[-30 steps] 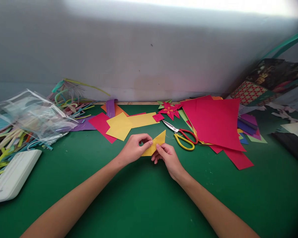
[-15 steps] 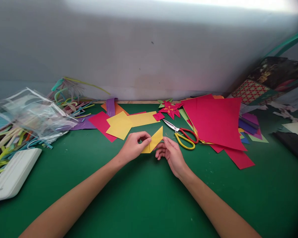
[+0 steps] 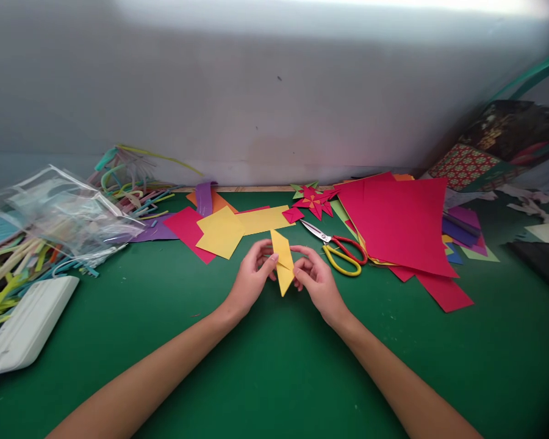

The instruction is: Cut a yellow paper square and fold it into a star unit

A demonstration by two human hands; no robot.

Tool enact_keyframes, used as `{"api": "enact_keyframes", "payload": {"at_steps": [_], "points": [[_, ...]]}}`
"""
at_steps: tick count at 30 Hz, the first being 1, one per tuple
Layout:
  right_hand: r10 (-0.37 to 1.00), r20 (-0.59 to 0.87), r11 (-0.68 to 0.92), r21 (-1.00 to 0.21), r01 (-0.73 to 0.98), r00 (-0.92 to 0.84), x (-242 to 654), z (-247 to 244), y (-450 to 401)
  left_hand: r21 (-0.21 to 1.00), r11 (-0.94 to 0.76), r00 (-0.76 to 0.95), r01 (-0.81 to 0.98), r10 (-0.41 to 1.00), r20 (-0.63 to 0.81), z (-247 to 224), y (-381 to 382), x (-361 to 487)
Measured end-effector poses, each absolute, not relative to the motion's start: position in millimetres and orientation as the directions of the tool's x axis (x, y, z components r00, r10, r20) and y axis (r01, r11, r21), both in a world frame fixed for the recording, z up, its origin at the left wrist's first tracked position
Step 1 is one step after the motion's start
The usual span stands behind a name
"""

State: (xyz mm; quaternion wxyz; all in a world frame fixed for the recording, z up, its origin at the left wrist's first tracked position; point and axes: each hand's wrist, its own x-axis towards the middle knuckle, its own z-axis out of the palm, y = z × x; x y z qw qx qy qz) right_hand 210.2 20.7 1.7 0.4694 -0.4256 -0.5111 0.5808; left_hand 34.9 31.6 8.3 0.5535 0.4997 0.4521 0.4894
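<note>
A folded piece of yellow paper [image 3: 282, 250], long and pointed at its lower end, is held up between my hands above the green table. My left hand [image 3: 254, 274] pinches its left edge, the thumb lying across the front. At the right edge, my right hand [image 3: 315, 277] has its thumb and fingertips closed on the paper; some fingers are hidden behind it. Just beyond my right hand lie scissors [image 3: 336, 244] with red and yellow handles. Behind the folded piece are yellow paper sheets [image 3: 222, 231] and a small red folded square [image 3: 293, 214].
Red and green paper stars [image 3: 315, 200] lie at the back by a stack of red sheets [image 3: 393, 225]. On the left are a clear plastic bag [image 3: 68, 204], coloured strips [image 3: 9, 274] and a white device [image 3: 30, 326]. A patterned bag [image 3: 466, 167] stands far right.
The folded yellow paper has turned from a slant to nearly upright, its point now downward. My right hand has come in and closed on its right edge.
</note>
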Motion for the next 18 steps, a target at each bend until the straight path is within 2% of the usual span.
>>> {"api": "enact_keyframes", "payload": {"at_steps": [3,6,10,18], "points": [[0.966,-0.011,-0.020,-0.999,-0.031,-0.257,221,4,27,0.979,0.033,0.194,-0.202,0.981,0.007,14,39,27],[0.938,-0.053,-0.048,-0.999,0.025,-0.343,229,5,31,0.994,-0.002,0.199,-0.111,0.980,0.024,14,47,18],[0.906,-0.078,-0.071,-0.997,0.032,-0.416,228,3,29,0.999,-0.042,0.095,-0.026,0.994,0.044,6,47,15],[0.982,0.012,0.016,-1.000,0.021,-0.187,228,-3,34,0.997,-0.039,0.221,-0.067,0.974,0.053,-4,34,25]]}}
